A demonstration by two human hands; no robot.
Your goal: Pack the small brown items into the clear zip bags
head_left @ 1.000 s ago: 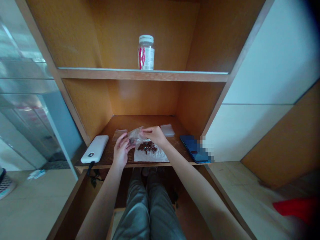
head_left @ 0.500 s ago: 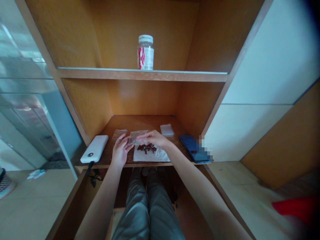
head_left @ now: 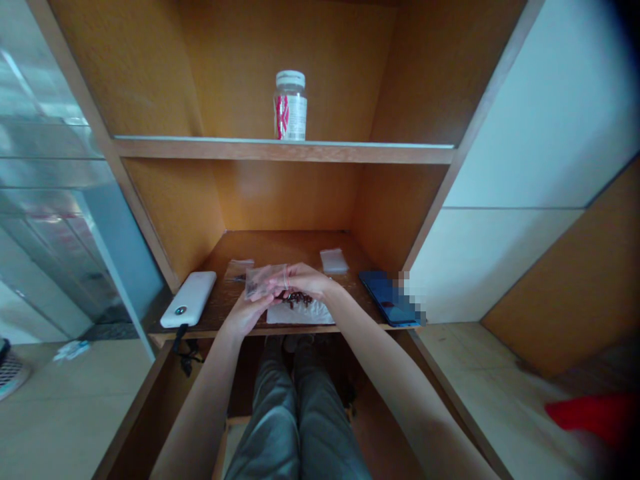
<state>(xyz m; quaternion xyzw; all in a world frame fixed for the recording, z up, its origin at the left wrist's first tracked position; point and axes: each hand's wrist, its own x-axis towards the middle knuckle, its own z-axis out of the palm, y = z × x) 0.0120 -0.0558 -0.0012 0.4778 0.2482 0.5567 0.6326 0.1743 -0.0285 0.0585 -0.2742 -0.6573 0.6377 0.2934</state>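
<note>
Between my hands is a small clear zip bag (head_left: 259, 281), held above the shelf board. My left hand (head_left: 246, 312) grips it from below and the left, its fingertips partly behind the film. My right hand (head_left: 306, 280) pinches its right end, near the pinkish zip strip. Below them, a heap of small dark brown pieces (head_left: 300, 299) lies on a white tissue (head_left: 305, 314), partly covered by my right hand. Another clear bag (head_left: 237, 269) lies flat behind my left hand, with something small and dark by it. A stack of small clear bags (head_left: 334, 261) lies to the right.
A white power bank (head_left: 190, 298) with a black cable stands at the board's left end, a dark blue phone (head_left: 385, 297) at its right. A white-capped bottle (head_left: 290, 107) stands on the upper shelf (head_left: 300, 151). An open drawer (head_left: 135, 407) lies below.
The zip bag has shifted slightly left and turned, its zip strip now at the right. My left hand has moved under it and my hands have come closer together.
</note>
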